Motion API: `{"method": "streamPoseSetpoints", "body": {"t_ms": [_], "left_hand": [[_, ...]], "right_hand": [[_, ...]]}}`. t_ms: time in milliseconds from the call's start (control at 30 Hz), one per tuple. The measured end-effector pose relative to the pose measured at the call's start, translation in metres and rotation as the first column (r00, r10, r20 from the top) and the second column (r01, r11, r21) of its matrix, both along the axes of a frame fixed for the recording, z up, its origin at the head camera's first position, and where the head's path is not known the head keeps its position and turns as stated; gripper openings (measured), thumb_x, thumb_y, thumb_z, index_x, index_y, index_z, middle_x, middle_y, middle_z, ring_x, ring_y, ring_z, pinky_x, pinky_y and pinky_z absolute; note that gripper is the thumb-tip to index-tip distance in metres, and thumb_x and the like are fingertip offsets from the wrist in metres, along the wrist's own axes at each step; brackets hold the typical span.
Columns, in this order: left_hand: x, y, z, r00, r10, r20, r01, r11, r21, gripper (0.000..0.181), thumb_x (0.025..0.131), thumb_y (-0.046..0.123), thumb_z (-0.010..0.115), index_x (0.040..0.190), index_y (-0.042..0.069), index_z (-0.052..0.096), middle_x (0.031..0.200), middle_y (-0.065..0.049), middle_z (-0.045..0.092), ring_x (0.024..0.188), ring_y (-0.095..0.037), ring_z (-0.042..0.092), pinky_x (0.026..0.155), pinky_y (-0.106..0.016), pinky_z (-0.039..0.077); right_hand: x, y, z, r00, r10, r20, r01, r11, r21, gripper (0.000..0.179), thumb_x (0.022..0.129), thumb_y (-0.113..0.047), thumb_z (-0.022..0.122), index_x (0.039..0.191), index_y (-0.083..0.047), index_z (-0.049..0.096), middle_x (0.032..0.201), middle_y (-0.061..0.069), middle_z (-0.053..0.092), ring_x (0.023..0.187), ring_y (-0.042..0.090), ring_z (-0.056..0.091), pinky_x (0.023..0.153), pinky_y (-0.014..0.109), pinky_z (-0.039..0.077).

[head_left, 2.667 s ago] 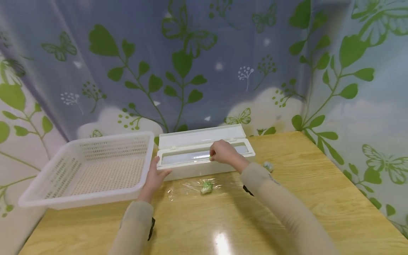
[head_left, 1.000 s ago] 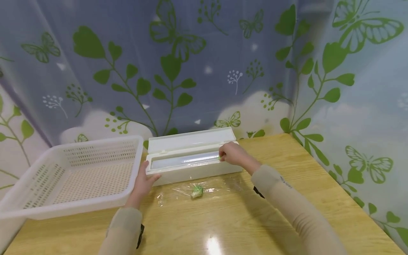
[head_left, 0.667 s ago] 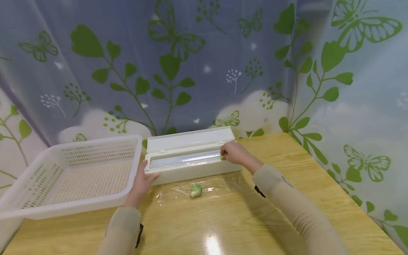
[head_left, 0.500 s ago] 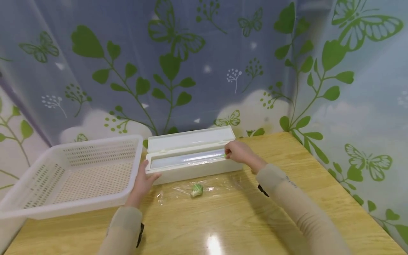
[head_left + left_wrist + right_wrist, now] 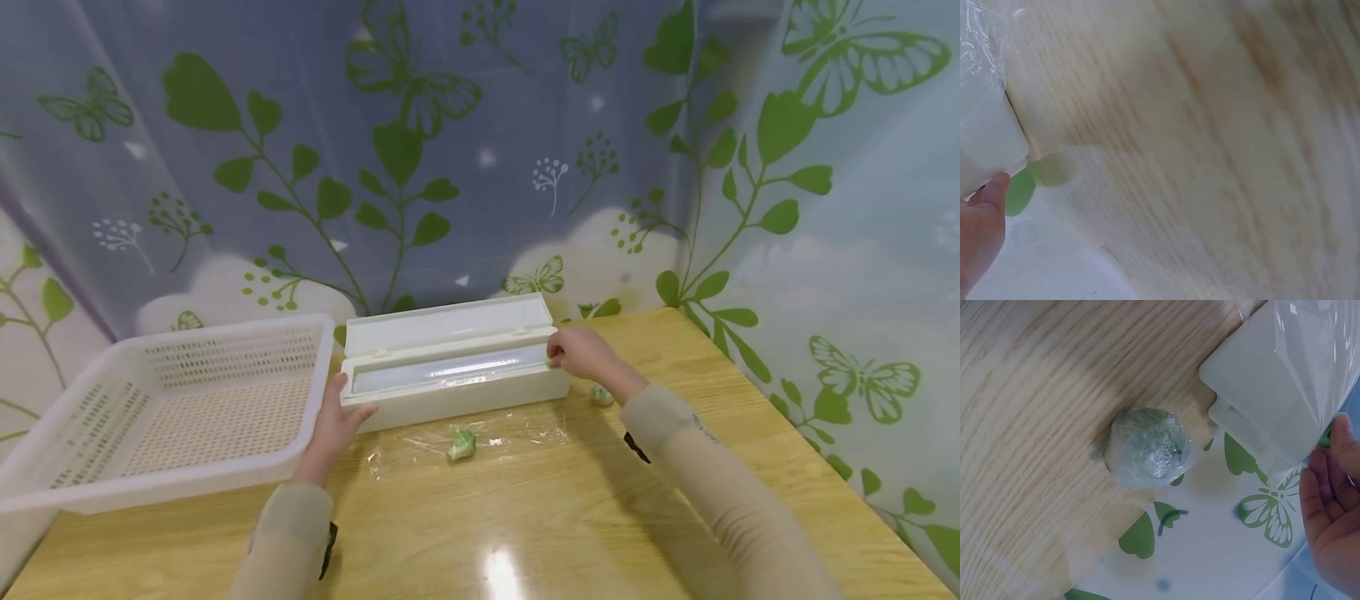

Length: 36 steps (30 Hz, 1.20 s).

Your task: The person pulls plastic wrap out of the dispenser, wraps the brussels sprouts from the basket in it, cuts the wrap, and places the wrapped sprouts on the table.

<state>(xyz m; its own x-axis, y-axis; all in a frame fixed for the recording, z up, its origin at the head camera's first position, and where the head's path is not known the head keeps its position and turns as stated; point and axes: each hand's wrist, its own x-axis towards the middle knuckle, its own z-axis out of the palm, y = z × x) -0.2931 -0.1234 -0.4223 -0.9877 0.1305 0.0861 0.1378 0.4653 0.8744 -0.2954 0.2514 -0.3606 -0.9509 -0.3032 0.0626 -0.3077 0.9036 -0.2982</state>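
A long white cling film dispenser [image 5: 465, 402] stands on the table with its lid raised, a roll inside. My left hand [image 5: 330, 429] grips its left end, thumb on the front. My right hand [image 5: 588, 354] is at the right end of the front edge, pinching a small green slide cutter [image 5: 1325, 439] between thumb and finger. Clear cling film [image 5: 517, 427] drapes from the dispenser onto the table. On the film lies a small broccoli floret [image 5: 461, 444]. A film-wrapped green ball [image 5: 1150, 450] sits right of the dispenser, partly behind my right arm in the head view.
A white perforated plastic basket [image 5: 217, 408] stands on the left, close beside my left hand. The wooden table [image 5: 600, 517] meets a curtain [image 5: 450, 167] printed with leaves and butterflies, right behind the dispenser.
My right hand has slid rightward along the dispenser's front edge with the cutter, from past the middle to the right end. The left hand keeps its grip. The head view has shifted slightly.
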Motion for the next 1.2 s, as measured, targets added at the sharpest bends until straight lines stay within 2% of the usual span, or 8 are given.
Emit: {"method": "streamPoseSetpoints", "body": {"t_ms": [267,633,833,1067,1133,1200], "left_hand": [[0.002,-0.001,-0.001,1.0,0.001,-0.007,-0.001,1.0,0.027,0.072,0.084,0.009,0.059,0.135,-0.008,0.011,0.14,-0.028,0.009,0.129,-0.039,0.005,0.104,-0.045,0.007],[0.002,-0.001,-0.004,0.999,0.02,-0.025,-0.019,0.999,0.028,0.072,0.082,0.008,0.06,0.135,-0.009,0.014,0.14,-0.028,0.011,0.129,-0.039,0.008,0.104,-0.045,0.009],[0.003,-0.003,-0.003,1.0,0.019,-0.024,-0.018,0.999,0.027,0.072,0.083,0.01,0.06,0.135,-0.007,0.013,0.14,-0.027,0.011,0.129,-0.039,0.008,0.104,-0.045,0.009],[-0.003,-0.003,-0.001,0.999,0.012,-0.032,-0.013,0.999,-0.043,0.073,0.085,0.014,0.059,0.136,-0.007,0.012,0.141,-0.026,0.01,0.129,-0.037,0.009,0.104,-0.044,0.009],[-0.004,-0.001,0.0,0.999,0.008,-0.034,-0.011,0.996,-0.088,0.073,0.085,0.014,0.058,0.136,-0.009,0.011,0.14,-0.028,0.01,0.129,-0.038,0.009,0.104,-0.044,0.008],[-0.002,0.003,0.001,0.999,0.011,-0.05,-0.02,0.985,-0.171,0.072,0.086,0.015,0.057,0.136,-0.009,0.011,0.14,-0.029,0.009,0.128,-0.04,0.009,0.104,-0.045,0.008]], "right_hand": [[0.002,0.001,0.003,1.0,0.002,0.005,-0.002,1.0,0.0,0.007,0.081,-0.011,0.065,0.085,-0.005,0.066,0.084,0.007,0.062,0.079,0.023,0.057,0.07,0.036,0.047],[0.005,0.005,0.003,1.0,0.014,-0.028,-0.013,0.999,0.032,0.008,0.08,-0.012,0.065,0.084,-0.005,0.066,0.083,0.006,0.062,0.081,0.024,0.057,0.07,0.037,0.047],[0.003,0.013,-0.001,0.999,-0.002,-0.04,0.002,1.0,-0.001,0.006,0.079,-0.01,0.066,0.081,-0.004,0.065,0.079,0.006,0.063,0.076,0.022,0.058,0.069,0.036,0.048],[0.001,0.012,0.0,0.999,-0.007,-0.033,0.007,1.0,-0.021,0.006,0.078,-0.008,0.066,0.08,-0.003,0.064,0.08,0.008,0.061,0.075,0.023,0.057,0.068,0.037,0.047],[0.001,0.012,0.0,0.999,-0.01,-0.035,0.01,1.0,-0.006,0.006,0.078,-0.008,0.066,0.081,-0.002,0.065,0.08,0.008,0.062,0.076,0.023,0.057,0.068,0.037,0.047],[0.002,0.012,-0.001,0.999,-0.011,-0.034,0.011,1.0,0.002,0.007,0.078,-0.008,0.066,0.082,-0.002,0.065,0.081,0.009,0.062,0.076,0.024,0.057,0.068,0.038,0.047]]}}
